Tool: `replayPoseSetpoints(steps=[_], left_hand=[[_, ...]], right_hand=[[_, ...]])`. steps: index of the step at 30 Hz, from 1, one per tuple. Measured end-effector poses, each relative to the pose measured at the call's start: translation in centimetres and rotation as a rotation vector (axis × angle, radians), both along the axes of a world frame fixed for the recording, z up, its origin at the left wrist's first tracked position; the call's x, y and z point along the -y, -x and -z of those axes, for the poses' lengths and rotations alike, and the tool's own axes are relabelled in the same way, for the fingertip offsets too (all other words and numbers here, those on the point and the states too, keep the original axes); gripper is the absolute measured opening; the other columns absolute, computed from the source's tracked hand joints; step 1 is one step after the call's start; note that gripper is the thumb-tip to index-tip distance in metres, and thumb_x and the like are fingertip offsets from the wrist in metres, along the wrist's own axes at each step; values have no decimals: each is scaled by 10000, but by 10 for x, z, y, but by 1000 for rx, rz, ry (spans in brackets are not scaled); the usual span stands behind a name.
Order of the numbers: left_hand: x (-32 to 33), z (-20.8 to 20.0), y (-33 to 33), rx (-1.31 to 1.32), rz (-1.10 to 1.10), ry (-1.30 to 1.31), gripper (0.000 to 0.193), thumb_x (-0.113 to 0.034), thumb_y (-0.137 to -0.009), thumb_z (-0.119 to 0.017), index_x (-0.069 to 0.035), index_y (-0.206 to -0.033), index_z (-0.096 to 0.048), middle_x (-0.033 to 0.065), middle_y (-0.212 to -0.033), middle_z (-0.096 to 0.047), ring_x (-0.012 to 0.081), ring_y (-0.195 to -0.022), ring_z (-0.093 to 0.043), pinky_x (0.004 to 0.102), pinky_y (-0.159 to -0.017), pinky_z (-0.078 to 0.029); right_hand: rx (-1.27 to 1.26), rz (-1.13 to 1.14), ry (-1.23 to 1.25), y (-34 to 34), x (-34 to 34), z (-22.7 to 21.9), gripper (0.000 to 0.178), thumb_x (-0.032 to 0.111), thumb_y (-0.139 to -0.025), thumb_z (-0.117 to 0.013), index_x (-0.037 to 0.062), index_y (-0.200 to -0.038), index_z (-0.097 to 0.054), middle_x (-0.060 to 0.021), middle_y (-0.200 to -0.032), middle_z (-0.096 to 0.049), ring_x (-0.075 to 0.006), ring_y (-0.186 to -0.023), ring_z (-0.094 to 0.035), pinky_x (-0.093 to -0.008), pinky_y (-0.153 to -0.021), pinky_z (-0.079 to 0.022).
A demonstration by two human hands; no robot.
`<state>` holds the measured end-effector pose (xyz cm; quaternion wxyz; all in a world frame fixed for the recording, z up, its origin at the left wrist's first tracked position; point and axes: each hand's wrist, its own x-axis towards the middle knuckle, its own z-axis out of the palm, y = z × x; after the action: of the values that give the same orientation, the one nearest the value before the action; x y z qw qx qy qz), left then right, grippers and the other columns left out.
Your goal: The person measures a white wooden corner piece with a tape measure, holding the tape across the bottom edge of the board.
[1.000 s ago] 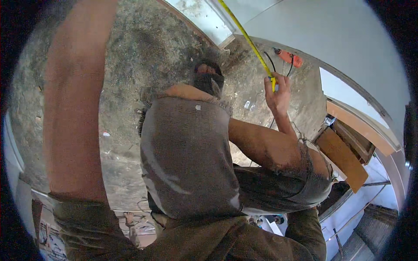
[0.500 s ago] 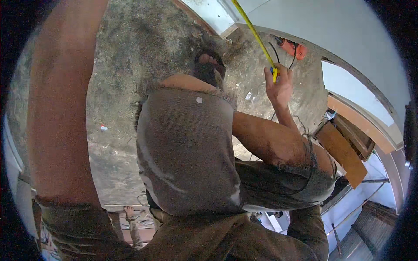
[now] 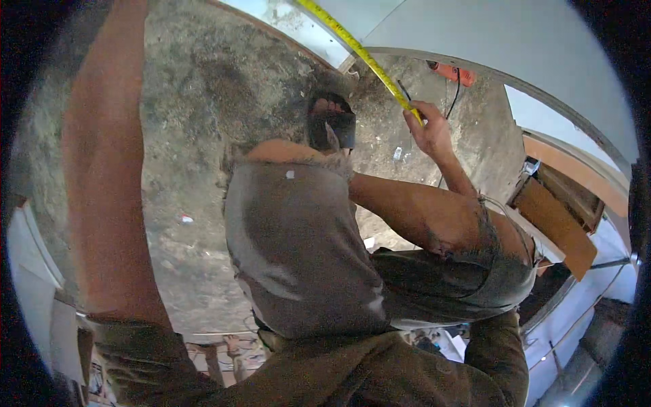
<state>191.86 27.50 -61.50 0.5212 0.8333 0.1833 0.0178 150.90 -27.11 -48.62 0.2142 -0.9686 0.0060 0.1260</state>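
Note:
A yellow tape measure [image 3: 369, 62] runs as a long blade from the top edge down to my right hand [image 3: 430, 130]. The fingers of that hand are closed around its lower end; the palm hides whether the case is there. Close to the fingertips is a thin dark stick-like thing [image 3: 404, 89] that I cannot make out. My left arm [image 3: 108, 163] stretches up along the left side, and its hand lies beyond the top edge. Pale flat panels [image 3: 461, 41] stand behind the tape at the upper right.
An orange power tool [image 3: 453, 73] with a black cord lies on the stained concrete floor [image 3: 196, 136] by the panel. At the right are a wooden box-like frame [image 3: 566, 197] and a brown board [image 3: 553, 227]. Small white scraps [image 3: 397, 153] dot the floor. My bent knees fill the middle.
The tape's blade has swung to a flatter slant and turned its marked face toward view. My right hand has shifted slightly left and down. The whole view has moved a little.

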Motion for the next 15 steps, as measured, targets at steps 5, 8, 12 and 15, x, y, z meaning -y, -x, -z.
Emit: replayPoseSetpoints(steps=[5, 8, 12, 15], left_hand=[[-20, 32, -2, -3, 70, 237, 248, -215, -939, -632, 19, -1020, -651, 110, -954, -682, 198, -844, -656, 348, -731, -548], [-21, 34, 10, -37, 122, 441, 294, -192, -950, -650, 37, -1132, -627, 118, -1071, -689, 192, -975, -674, 351, -809, -546], [-5, 19, 27, 9, 43, 339, 289, -185, -984, -591, 56, -1142, -603, 138, -1055, -688, 221, -927, -692, 322, -776, -573], [3, 7, 24, -71, -8, 331, 291, -195, -964, -611, 43, -1132, -624, 150, -1097, -693, 236, -991, -701, 333, -785, -586]], right_hand=[[-113, 8, 91, -16, 11, -2, 276, 254, -916, -660, 50, -1101, -668, -183, -968, -655, -342, -852, -660, -403, -742, -527], [-181, -10, 124, -24, 12, -2, 299, 290, -933, -608, 63, -1115, -674, -200, -992, -656, -374, -895, -655, -440, -778, -528], [-283, -35, 148, -29, 10, 2, 316, 301, -946, -557, 74, -1130, -676, -221, -1023, -657, -404, -937, -650, -471, -806, -529], [-348, 26, 129, -30, 11, 9, 313, 299, -951, -550, 71, -1129, -670, -236, -1031, -657, -417, -956, -647, -485, -824, -524]])
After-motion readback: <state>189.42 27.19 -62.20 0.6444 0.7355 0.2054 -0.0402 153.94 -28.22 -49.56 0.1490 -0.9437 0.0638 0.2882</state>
